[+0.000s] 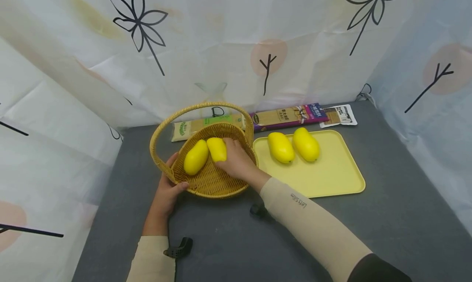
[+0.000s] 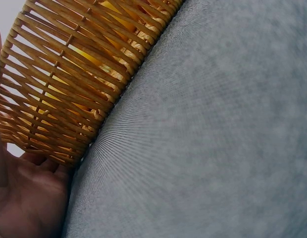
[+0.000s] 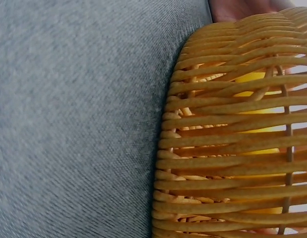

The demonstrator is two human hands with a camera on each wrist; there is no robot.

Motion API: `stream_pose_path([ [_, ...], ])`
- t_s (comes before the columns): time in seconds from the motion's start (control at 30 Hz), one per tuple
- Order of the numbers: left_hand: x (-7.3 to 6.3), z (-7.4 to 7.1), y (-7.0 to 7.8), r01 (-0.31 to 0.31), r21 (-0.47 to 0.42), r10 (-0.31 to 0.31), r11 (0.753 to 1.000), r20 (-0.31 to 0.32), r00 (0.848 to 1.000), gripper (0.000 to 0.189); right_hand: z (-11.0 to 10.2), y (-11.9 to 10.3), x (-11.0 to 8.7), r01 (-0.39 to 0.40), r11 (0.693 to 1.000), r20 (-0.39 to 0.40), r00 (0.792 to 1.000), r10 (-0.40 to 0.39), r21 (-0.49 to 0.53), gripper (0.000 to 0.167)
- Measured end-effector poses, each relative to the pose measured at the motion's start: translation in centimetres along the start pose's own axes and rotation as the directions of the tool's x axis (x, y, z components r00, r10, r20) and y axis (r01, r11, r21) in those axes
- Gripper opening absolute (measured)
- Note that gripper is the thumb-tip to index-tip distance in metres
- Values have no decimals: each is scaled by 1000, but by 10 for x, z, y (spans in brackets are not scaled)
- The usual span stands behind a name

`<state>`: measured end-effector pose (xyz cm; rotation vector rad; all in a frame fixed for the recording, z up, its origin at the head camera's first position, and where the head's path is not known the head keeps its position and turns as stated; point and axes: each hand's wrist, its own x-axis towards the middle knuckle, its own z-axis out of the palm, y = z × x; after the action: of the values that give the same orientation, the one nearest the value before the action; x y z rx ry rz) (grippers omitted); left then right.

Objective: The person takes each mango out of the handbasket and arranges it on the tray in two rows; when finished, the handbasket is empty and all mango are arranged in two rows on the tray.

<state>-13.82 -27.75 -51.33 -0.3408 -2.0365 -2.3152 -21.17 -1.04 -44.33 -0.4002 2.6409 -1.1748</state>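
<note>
One grey worktop [image 1: 214, 233], carrying everything listed. One left hand [image 1: 171, 192], gripping the basket's left side, thumb lying on the near rim, fingers wrapping the outer wall. One wicker basket [image 1: 221, 185] with arched handle, standing between the hands; any slackening of that left grip, combined with the right wrist pressing on the rim, could be tipping it. One right hand [image 1: 239, 161], reaching in over the near-right rim and pinching one fruit between thumb and fingers. One held fruit [image 1: 216, 148], yellow, smooth-looking, sitting inside the basket at the right fingertips; a loose pinch could be letting it slip and knock its neighbour. One loose fruit [image 1: 196, 157], matching, lying against the basket's left wall, between the left hand and the held fruit. One pale yellow tray [image 1: 332, 179], lying right of the basket, bearing a left tray fruit [image 1: 281, 147] and a right tray fruit [image 1: 306, 144], beyond the right hand and untouched. Three food packets [image 1: 284, 117], lying in a row behind. One patterned cloth [image 1: 221, 40], hanging farthest back.
</note>
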Motion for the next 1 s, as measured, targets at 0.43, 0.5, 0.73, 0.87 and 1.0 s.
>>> stream_pose_path([
  [0.43, 0, 1, 0, 11, 4, -11, 1000, -13, 1000, 96, -6, 2, -6, 200, 961, -104, 978, -183, 189, 84],
  [0.5, 0, 1, 0, 11, 5, -11, 1000, -15, 1000, 95, -6, 3, -8, 235, 950, -126, 969, -213, 205, 83],
  [0.73, -1, 0, 1, -2, 14, 2, 1000, -6, 1000, 94, -6, 2, -13, 365, 912, -211, 922, -325, 188, 82],
  [0.87, -1, -1, 0, -4, 13, 4, 1000, -2, 1000, 96, -7, 1, -16, 430, 890, -258, 886, -385, 151, 84],
  [1.0, -1, -1, -1, 1, 8, -1, 1000, -4, 1000, 95, -9, 2, -22, 461, 878, -272, 868, -416, 126, 86],
])
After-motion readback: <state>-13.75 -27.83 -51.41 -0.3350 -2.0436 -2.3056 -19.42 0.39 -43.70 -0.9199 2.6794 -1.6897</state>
